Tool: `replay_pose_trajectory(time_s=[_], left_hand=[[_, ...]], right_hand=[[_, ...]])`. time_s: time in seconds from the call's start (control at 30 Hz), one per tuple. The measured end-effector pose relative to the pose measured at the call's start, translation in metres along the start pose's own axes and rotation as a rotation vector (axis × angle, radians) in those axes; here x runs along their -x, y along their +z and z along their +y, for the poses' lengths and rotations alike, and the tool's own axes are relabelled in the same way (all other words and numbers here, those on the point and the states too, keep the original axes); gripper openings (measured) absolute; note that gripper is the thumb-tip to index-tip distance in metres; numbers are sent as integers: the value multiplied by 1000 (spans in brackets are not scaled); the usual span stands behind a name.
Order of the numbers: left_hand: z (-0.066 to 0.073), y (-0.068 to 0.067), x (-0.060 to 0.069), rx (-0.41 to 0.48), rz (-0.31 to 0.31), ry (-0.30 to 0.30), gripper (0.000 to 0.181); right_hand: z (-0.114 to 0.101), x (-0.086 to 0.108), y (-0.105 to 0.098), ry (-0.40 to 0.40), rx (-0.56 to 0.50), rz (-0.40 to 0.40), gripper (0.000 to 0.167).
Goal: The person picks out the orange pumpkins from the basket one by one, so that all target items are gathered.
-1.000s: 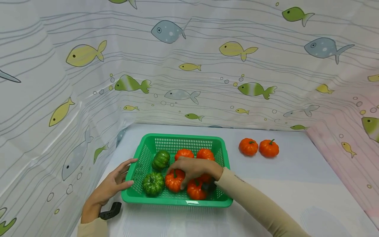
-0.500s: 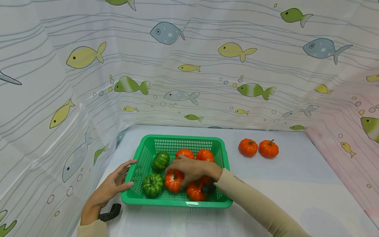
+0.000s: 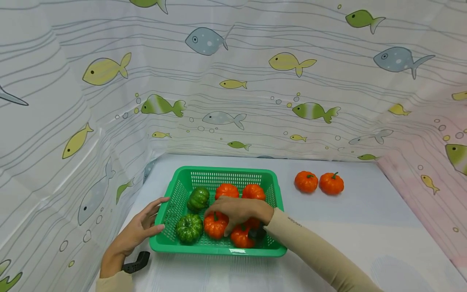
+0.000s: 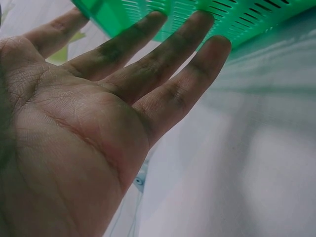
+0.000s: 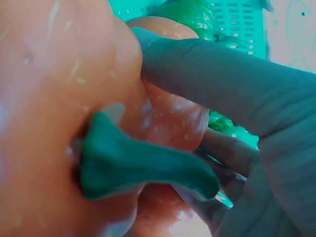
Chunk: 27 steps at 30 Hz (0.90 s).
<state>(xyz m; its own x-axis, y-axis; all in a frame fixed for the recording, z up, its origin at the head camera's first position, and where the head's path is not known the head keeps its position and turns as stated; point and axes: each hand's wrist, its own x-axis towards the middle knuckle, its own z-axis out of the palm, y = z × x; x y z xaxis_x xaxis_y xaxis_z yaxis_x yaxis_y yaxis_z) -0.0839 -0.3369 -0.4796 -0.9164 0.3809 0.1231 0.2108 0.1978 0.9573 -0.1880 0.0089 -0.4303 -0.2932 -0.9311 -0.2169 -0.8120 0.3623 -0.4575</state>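
A green plastic basket holds several small orange pumpkins and two green ones. My right hand reaches in from the right and grips an orange pumpkin in the front middle, its thumb on the near right side. In the right wrist view, thumb and fingers lie around that pumpkin; another orange pumpkin with a green stem fills the foreground. At the basket's left wall, my left hand spreads its fingers, and in the left wrist view its fingertips touch the slotted side.
Two orange pumpkins stand on the white table right of the basket. Green pumpkins sit in the basket's left part. Behind and beside the table hangs a fish-patterned curtain.
My right hand has settled slightly lower over the orange pumpkin, which has tilted a little so that its stem shows. My left hand and the basket have stayed in place.
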Motion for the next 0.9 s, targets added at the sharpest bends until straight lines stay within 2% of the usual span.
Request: replay_pose_trajectory(time_s=[0.1, 0.3, 0.57, 0.9], left_hand=[[0, 0, 1, -4, 2, -12, 75], [1, 0, 0, -4, -5, -18, 75], [0, 1, 2, -18, -1, -35, 75], [0, 0, 0, -22, 0, -34, 75]], right_hand=[[0, 1, 0, -31, -4, 32, 75], [1, 6, -4, -71, -120, 101, 74], [0, 22, -10, -33, -145, 202, 77], [2, 44, -23, 11, -155, 431, 74]])
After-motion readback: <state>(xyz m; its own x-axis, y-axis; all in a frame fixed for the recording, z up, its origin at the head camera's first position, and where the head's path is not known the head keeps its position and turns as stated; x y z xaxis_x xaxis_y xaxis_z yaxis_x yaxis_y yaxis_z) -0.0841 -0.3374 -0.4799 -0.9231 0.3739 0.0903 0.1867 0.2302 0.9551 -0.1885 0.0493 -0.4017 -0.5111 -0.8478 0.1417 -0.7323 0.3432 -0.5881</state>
